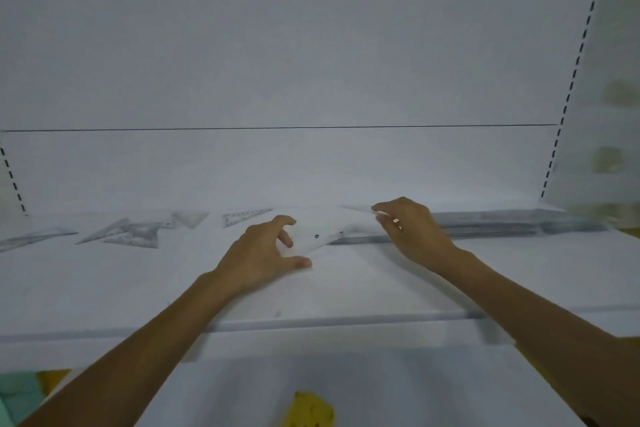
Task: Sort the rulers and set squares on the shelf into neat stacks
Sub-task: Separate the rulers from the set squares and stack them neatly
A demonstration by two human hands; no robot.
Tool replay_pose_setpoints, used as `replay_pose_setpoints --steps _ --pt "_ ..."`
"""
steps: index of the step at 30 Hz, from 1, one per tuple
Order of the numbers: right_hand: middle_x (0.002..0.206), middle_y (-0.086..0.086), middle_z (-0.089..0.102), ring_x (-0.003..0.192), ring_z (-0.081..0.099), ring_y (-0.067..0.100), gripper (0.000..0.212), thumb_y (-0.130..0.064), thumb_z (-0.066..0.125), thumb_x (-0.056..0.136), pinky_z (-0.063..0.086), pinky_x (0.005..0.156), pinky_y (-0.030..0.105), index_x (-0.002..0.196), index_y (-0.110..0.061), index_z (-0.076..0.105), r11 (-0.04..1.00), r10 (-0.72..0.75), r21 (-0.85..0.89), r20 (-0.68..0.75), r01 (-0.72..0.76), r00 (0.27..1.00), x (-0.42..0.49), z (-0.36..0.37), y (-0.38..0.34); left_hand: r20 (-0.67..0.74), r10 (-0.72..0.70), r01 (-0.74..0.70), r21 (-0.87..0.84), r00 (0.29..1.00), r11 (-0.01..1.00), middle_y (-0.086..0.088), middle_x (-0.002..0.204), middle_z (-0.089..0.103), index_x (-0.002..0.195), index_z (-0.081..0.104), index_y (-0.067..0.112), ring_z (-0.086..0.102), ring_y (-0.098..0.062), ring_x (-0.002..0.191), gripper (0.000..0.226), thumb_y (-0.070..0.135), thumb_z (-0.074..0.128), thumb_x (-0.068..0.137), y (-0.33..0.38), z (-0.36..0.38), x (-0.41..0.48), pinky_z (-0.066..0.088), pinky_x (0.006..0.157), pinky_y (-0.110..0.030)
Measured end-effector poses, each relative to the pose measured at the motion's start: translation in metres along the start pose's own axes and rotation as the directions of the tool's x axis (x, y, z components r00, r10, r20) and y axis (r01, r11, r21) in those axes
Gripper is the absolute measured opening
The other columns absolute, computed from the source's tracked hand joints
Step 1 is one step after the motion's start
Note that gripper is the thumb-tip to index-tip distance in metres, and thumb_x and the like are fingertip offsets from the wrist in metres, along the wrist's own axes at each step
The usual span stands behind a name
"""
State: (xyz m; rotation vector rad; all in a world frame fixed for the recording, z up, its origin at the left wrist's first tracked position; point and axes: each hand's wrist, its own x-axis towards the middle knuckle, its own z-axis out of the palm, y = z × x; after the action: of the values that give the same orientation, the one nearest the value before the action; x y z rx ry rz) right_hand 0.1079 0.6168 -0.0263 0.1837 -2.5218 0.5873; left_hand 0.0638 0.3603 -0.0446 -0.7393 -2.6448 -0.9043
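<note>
The clear piece point(323, 236) you are handling sits just below the middle of the frame. It lies slantwise over the white shelf point(381, 284), with its lower end to the left and its upper end to the right, and a small dark hole shows in it. It is too pale and blurred to tell whether it is a ruler or a set square.

Your left hand point(266, 250) grasps its lower left end, thumb below and curled fingers above. Your right hand point(407, 229) pinches its upper right end with bent fingertips.

Just beyond your right hand, a long stack of rulers point(502, 224) runs along the back of the shelf toward the right edge of the frame. To the left of your hands, loose set squares point(128, 232) lie overlapping near the back. A single set square point(242, 217) lies closer to the centre, and a pale flat piece point(31, 237) lies at the far left edge.

A yellow object point(311, 409) shows at the bottom centre, below the shelf's front edge.
</note>
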Motion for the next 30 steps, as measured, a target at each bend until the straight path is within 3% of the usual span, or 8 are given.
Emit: replay_pose_setpoints --steps 3,8,18,24,30 --pt "0.121 0.011 0.053 0.111 0.050 0.025 0.033 -0.021 0.050 0.094 0.039 0.093 0.030 0.126 -0.011 0.051 0.998 0.040 -0.060 0.142 -0.032 0.989 0.013 0.011 0.002 -0.083 -0.008 0.010 0.027 0.997 1.000 0.026 0.090 0.055 0.117 0.047 0.039 0.056 0.003 0.071 0.067 0.059 0.075 0.059 -0.003 0.004 -0.004 0.042 0.066 -0.018" --pt "0.123 0.006 0.051 0.115 0.047 0.022 0.035 -0.024 0.052 0.092 0.038 0.094 0.032 0.125 -0.015 0.048 0.995 0.023 -0.100 0.179 -0.006 0.984 0.028 0.024 0.000 -0.228 -0.019 0.002 -0.073 0.973 0.997 0.024 0.088 0.058 0.114 0.050 0.039 0.054 0.005 0.074 0.064 0.056 0.076 0.058 -0.008 0.003 -0.005 0.042 0.067 -0.017" --pt "0.125 0.007 0.055 0.115 0.047 0.023 0.034 -0.021 0.042 0.092 0.040 0.092 0.033 0.123 -0.013 0.053 0.987 0.100 -0.142 0.208 -0.072 0.973 0.028 0.035 0.014 -0.206 -0.079 0.064 -0.076 0.975 0.995 0.021 0.089 0.059 0.115 0.054 0.033 0.056 0.001 0.076 0.063 0.050 0.078 0.060 -0.012 0.006 -0.001 0.046 0.071 -0.024" --pt "0.126 0.004 0.053 0.117 0.044 0.021 0.032 -0.022 0.043 0.092 0.037 0.089 0.030 0.123 -0.016 0.052 0.993 0.004 -0.115 0.163 0.015 0.987 0.023 0.023 0.003 -0.141 -0.077 0.074 -0.030 0.987 0.997 0.023 0.094 0.057 0.118 0.053 0.035 0.055 0.002 0.081 0.065 0.053 0.077 0.060 -0.011 0.006 0.002 0.047 0.077 -0.026" --pt "0.120 0.003 0.054 0.118 0.045 0.022 0.030 -0.032 0.041 0.094 0.039 0.095 0.033 0.113 -0.016 0.056 0.988 -0.110 -0.076 0.292 0.138 0.950 -0.033 0.011 -0.005 -0.130 -0.051 0.051 -0.004 0.990 0.999 0.014 0.103 0.054 0.114 0.051 0.028 0.055 -0.001 0.084 0.060 0.051 0.076 0.064 0.008 0.011 0.033 0.042 0.073 -0.023"
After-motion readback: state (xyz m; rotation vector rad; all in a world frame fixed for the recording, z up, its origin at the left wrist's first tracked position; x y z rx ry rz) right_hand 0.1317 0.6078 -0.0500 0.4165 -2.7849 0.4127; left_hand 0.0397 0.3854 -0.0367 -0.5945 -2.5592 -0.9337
